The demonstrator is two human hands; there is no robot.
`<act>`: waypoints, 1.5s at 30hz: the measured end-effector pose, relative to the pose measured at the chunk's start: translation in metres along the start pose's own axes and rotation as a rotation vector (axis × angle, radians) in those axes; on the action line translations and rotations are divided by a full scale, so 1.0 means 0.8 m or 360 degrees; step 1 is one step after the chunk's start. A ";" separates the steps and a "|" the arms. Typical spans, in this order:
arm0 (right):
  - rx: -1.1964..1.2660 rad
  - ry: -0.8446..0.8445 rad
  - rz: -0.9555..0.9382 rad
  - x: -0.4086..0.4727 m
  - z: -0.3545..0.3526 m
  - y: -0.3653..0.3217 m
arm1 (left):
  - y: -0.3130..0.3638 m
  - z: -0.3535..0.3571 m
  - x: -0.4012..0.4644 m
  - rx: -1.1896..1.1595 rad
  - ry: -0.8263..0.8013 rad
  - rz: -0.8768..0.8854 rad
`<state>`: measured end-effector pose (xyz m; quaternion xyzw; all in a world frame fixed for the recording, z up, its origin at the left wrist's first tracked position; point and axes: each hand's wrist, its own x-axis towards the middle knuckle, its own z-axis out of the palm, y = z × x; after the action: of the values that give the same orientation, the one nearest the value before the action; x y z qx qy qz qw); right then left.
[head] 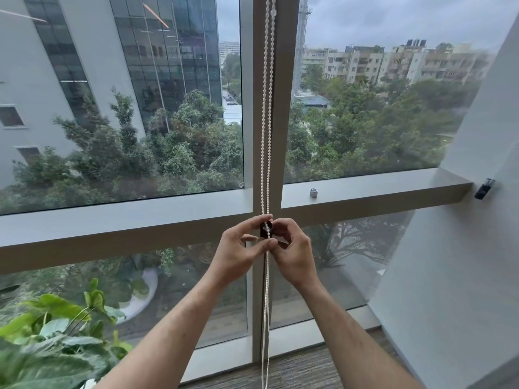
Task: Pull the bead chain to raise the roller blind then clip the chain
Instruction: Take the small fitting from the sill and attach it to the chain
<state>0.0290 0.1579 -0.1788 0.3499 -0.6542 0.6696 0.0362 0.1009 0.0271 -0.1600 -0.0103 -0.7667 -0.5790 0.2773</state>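
Observation:
A white bead chain point(266, 122) hangs in two strands down the grey window mullion point(280, 108), from the top edge to the floor. At the crossbar's height a small dark clip point(265, 230) sits on the chain. My left hand point(241, 249) pinches the clip and chain from the left with thumb and fingers. My right hand point(293, 249) holds the clip from the right. The roller blind itself is out of view above; both upper panes show uncovered.
A leafy green plant point(56, 338) fills the lower left. A white wall point(463, 248) angles in at the right, with a small dark fitting point(483, 188) on it. A small metal cylinder point(313, 193) stands on the window ledge point(379, 186). Grey carpet lies below.

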 end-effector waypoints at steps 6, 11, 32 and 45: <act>0.0049 0.0039 0.0034 -0.003 0.006 0.006 | 0.000 -0.007 0.003 -0.0214 -0.0027 -0.0069; 0.0253 0.0067 0.0045 -0.005 0.011 0.006 | 0.003 -0.011 0.004 -0.0257 -0.0056 -0.0056; 0.0214 0.0377 0.0497 0.057 -0.050 0.066 | -0.011 0.016 0.041 -0.0211 0.0145 -0.0076; -0.0826 0.0482 0.0698 0.196 -0.113 0.154 | -0.027 0.034 0.057 -0.0213 0.0221 -0.0151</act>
<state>-0.1897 0.1577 -0.1939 0.0774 -0.8489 0.5174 0.0757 0.0438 0.0305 -0.1637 0.0477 -0.7048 -0.6408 0.3006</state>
